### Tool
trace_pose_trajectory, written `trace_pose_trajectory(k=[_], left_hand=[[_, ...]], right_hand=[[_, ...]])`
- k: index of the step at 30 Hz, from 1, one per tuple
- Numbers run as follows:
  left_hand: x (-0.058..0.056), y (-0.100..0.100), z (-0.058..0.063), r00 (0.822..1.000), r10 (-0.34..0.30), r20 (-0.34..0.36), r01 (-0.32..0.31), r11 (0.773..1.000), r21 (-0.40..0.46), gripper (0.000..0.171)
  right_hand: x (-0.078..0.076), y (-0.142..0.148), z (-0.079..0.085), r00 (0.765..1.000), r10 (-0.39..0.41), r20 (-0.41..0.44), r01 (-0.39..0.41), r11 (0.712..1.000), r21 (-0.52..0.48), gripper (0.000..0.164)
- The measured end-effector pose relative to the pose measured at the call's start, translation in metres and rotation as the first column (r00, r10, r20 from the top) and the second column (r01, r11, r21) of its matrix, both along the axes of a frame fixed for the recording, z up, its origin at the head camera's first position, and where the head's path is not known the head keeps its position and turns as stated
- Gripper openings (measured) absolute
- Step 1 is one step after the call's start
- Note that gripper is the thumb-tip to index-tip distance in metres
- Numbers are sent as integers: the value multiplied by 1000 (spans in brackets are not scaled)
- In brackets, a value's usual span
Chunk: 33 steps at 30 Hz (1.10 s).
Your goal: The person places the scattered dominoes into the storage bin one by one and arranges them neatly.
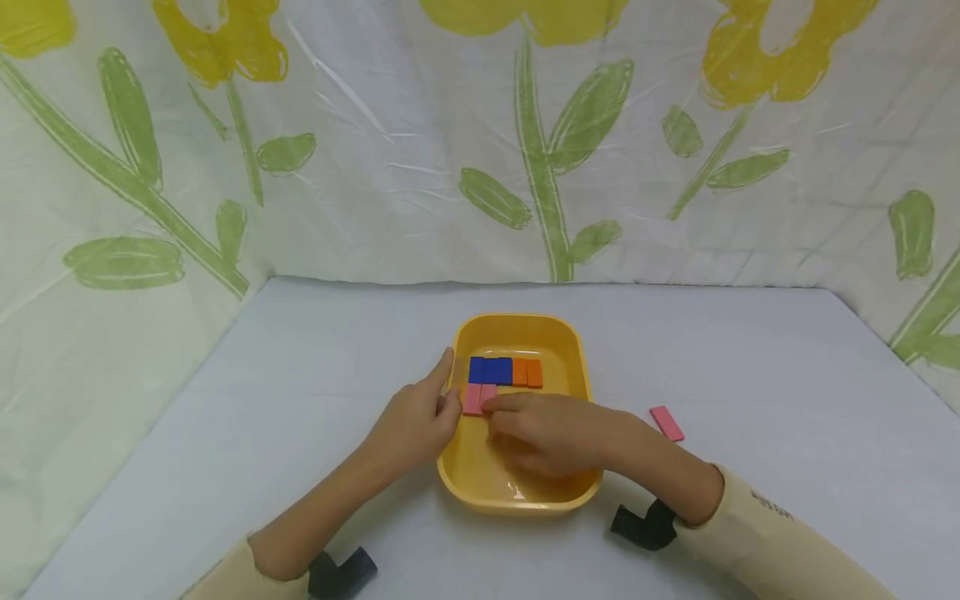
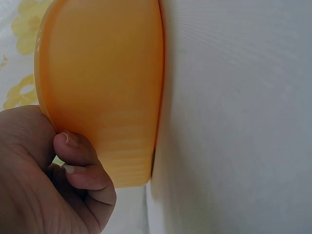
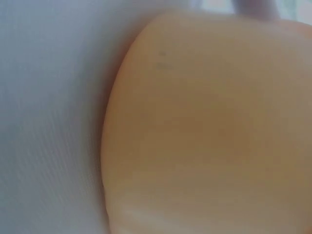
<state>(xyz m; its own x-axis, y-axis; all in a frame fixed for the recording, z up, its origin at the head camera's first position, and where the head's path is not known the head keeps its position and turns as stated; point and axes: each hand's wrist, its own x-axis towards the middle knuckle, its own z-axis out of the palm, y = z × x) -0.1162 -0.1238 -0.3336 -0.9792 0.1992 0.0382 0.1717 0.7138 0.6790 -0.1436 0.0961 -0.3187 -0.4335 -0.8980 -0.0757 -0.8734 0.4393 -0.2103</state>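
A yellow tub (image 1: 517, 492) stands in front of me. On its floor, two blue tiles (image 1: 491, 371) lie in a row with two orange tiles (image 1: 527, 373). Below the blue ones sit two pink tiles (image 1: 472, 400) side by side. My left hand (image 1: 412, 421) grips the tub's left rim, some fingers curled against the outer wall (image 2: 102, 73). My right hand (image 1: 551, 429) reaches over the right side into the tub. Its fingertips touch the right-hand pink tile at its lower right corner; the thumb is hidden, so whether it pinches the tile I cannot tell.
One more pink tile (image 1: 667, 423) lies on the white table (image 1: 345, 333), right of the tub beside my right forearm. A white sheet (image 1: 375, 167) with painted flowers hangs behind the table. Black wrist-worn pieces (image 1: 647, 527) sit under both forearms.
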Motion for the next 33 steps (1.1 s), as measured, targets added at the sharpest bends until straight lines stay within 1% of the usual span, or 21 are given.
trace_pose_trajectory(k=[3, 6, 9, 12, 14, 17, 19, 22, 27, 31, 33], left_hand=[[0, 0, -1, 1000, 5, 6, -5, 1000, -3, 64], [1, 0, -1, 1000, 14, 8, -14, 1000, -12, 65], [1, 1, 0, 1000, 15, 9, -15, 1000, -12, 65], [0, 1, 1, 1000, 10, 8, -10, 1000, -12, 66], [0, 2, 1, 1000, 12, 8, -12, 1000, -12, 66], [-1, 2, 1, 1000, 15, 9, -15, 1000, -16, 66], [-1, 1, 1, 1000, 14, 10, -14, 1000, -17, 66], [-1, 1, 0, 1000, 10, 8, -10, 1000, -19, 66], [0, 1, 0, 1000, 11, 4, -11, 1000, -23, 66], [0, 2, 0, 1000, 18, 13, -18, 1000, -21, 66], [0, 2, 0, 1000, 22, 18, -22, 999, -24, 67]], right_hand=[[0, 5, 5, 996, 31, -83, -35, 998, -48, 26], [2, 17, 16, 988, 28, -150, -51, 988, -148, 23], [4, 33, 29, 987, -11, -159, -28, 970, -241, 21], [6, 52, 40, 982, -74, -171, 24, 960, -278, 24], [8, 66, 45, 975, -133, -178, 81, 958, -274, 25], [11, 87, 49, 957, -222, -189, 171, 953, -251, 26], [12, 101, 49, 948, -272, -164, 234, 947, -220, 26], [13, 121, 46, 940, -316, -129, 291, 940, -179, 26], [9, 145, 36, 935, -348, -68, 340, 935, -102, 23], [5, 154, 25, 931, -366, -5, 366, 930, -33, 27], [4, 156, 18, 928, -373, 13, 373, 928, -13, 29]])
